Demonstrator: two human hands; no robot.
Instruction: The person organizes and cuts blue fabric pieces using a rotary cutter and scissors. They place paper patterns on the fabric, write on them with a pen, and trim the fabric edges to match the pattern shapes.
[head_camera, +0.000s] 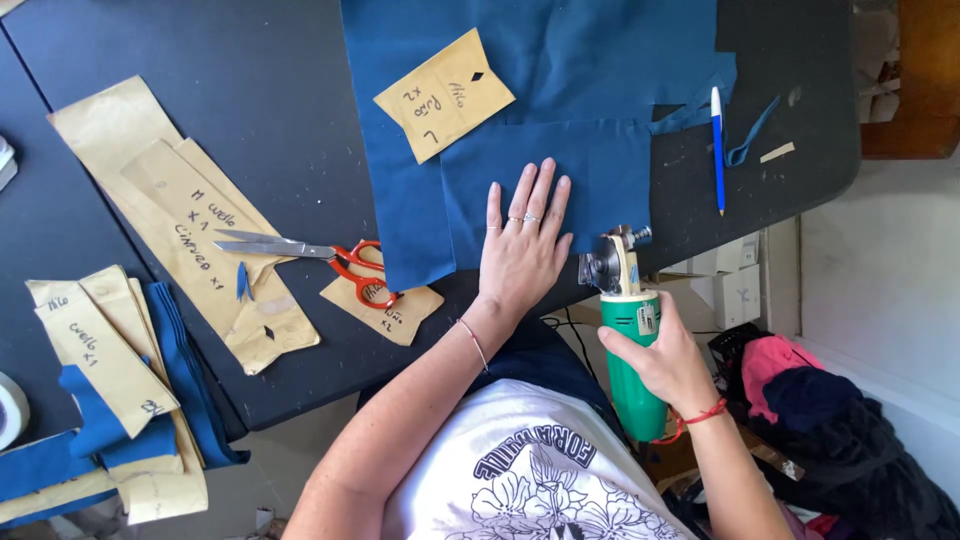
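Gripped in the right hand is a green-bodied electric rotary fabric cutter, fingers wrapped tight around its cylindrical plastic housing, with its metal blade head pointing up toward the near edge of the dark tabletop. That blade head sits just at the lower right corner of the folded dark blue fabric, touching or nearly touching its edge; which, I cannot tell.

To the left of the cutter, the left hand lies flat and open on the same blue fabric, fingers spread and pointing away from the body, pressing the cloth down. It holds nothing. Rings show on two fingers and a thin bracelet on the wrist.

Beyond the fingertips, a tan paper pattern piece with handwriting rests tilted on the fabric. To the right of the cloth, a blue-and-white pen lies on the tabletop, with a narrow blue fabric offcut just beside it.

Left of the fabric, orange-handled metal scissors lie across long tan paper pattern strips. At the far left edge, a stack of more blue cloth pieces and tan patterns overhangs the tabletop.
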